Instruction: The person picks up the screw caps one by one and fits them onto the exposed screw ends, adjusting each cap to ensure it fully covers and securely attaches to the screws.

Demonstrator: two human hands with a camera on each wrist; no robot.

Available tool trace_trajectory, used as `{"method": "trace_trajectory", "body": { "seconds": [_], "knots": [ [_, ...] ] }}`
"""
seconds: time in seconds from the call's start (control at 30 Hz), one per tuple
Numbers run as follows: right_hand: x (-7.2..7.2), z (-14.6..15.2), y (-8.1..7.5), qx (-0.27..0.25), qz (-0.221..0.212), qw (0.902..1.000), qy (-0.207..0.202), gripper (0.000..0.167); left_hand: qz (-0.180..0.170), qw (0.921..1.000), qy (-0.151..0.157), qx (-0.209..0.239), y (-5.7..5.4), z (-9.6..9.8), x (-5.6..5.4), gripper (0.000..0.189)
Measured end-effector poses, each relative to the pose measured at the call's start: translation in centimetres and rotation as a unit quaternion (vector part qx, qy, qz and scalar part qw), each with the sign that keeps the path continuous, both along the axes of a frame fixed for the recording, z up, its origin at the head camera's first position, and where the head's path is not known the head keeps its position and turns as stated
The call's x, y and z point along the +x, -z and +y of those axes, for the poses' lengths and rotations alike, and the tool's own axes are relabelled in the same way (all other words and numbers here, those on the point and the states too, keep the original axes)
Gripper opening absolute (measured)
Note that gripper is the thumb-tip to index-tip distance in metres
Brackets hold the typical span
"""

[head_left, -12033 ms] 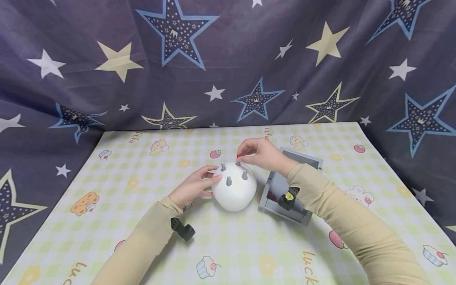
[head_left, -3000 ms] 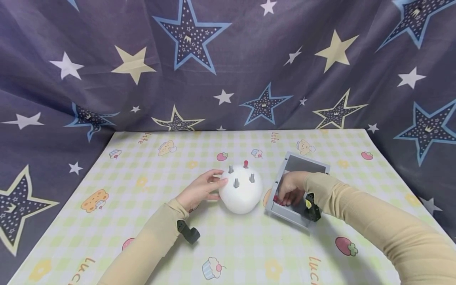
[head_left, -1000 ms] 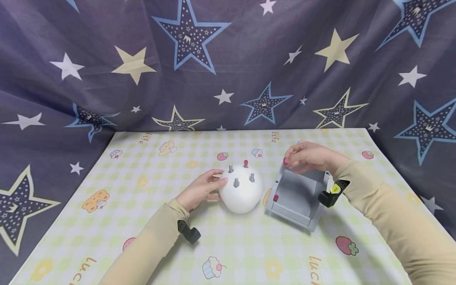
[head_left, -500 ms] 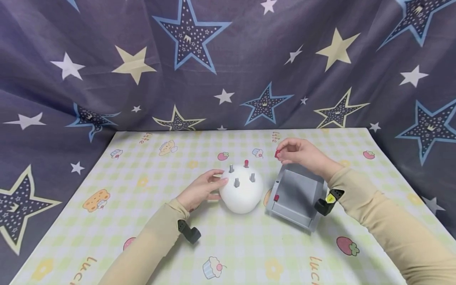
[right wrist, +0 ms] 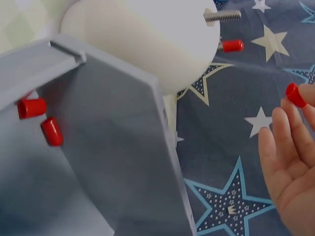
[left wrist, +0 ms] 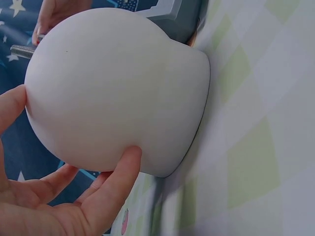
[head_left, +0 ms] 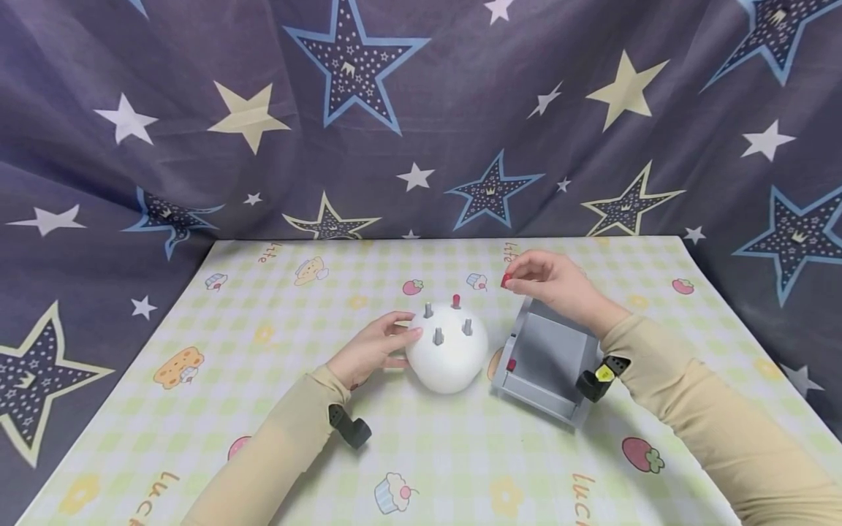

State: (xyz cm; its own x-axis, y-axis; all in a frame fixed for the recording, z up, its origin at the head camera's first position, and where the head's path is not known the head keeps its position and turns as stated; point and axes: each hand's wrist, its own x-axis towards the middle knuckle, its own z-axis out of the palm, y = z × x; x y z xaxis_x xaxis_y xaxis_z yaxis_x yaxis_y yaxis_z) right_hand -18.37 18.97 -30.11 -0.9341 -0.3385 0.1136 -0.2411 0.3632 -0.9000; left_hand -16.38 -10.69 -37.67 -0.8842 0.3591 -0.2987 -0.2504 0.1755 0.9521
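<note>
A white dome (head_left: 446, 358) with upright threaded studs (head_left: 438, 337) on top stands on the table. One red cap (head_left: 457, 300) covers the far right stud; the others show bare metal. My left hand (head_left: 378, 343) holds the dome's left side, thumb and fingers spread around it, as the left wrist view shows too. Above the far end of a grey open box (head_left: 549, 351), my right hand (head_left: 555, 285) pinches another red cap (right wrist: 295, 95). That cap is hollow, and its open end shows in the right wrist view.
More red caps (right wrist: 32, 108) lie in the near left corner of the grey box, right of the dome. The table has a checked cloth (head_left: 276, 453), with a starry curtain (head_left: 368, 183) behind it. Each wrist carries a small black camera (head_left: 350, 427).
Twelve seconds ago my right hand was at the far stud, which now wears a red cap. Since then it reached into the box, rose with another cap and moved left. My left hand stays put.
</note>
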Motion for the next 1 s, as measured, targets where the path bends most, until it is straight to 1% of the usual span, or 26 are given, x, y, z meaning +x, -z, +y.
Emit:
{"method": "trace_trajectory", "body": {
  "seconds": [0.13, 0.23, 0.5, 0.6, 0.67, 0.83, 1.0],
  "knots": [
    [0.3, -0.7, -0.1, 0.043, 0.031, 0.9986, 0.006, 0.018, -0.001, 1.0000, 0.002, 0.005, 0.1, -0.1, 0.0, 0.054],
    [0.5, -1.0, -0.2, 0.060, 0.046, 0.9972, 0.005, 0.016, -0.003, 1.0000, 0.000, 0.006, 0.1, -0.1, 0.1, 0.054],
    [0.7, -1.8, -0.5, 0.049, 0.063, 0.9967, -0.011, 0.014, -0.001, 1.0000, 0.000, 0.005, 0.0, 0.0, 0.1, 0.053],
    [0.9, -1.9, -0.5, 0.055, 0.081, 0.9948, -0.026, 0.013, 0.001, 1.0000, 0.001, 0.005, 0.0, 0.0, 0.1, 0.053],
    [1.1, -2.1, -0.5, 0.061, 0.109, 0.9913, -0.042, 0.011, 0.001, 1.0000, 0.002, 0.005, 0.1, 0.0, 0.1, 0.053],
    [1.6, -2.7, -0.7, 0.090, 0.179, 0.9766, -0.078, 0.011, 0.000, 1.0000, 0.002, 0.005, 0.1, 0.0, 0.0, 0.053],
    [1.6, -3.0, -0.7, 0.109, 0.202, 0.9691, -0.090, 0.011, -0.001, 1.0000, 0.000, 0.004, 0.0, 0.0, 0.0, 0.053]
  ]
}}
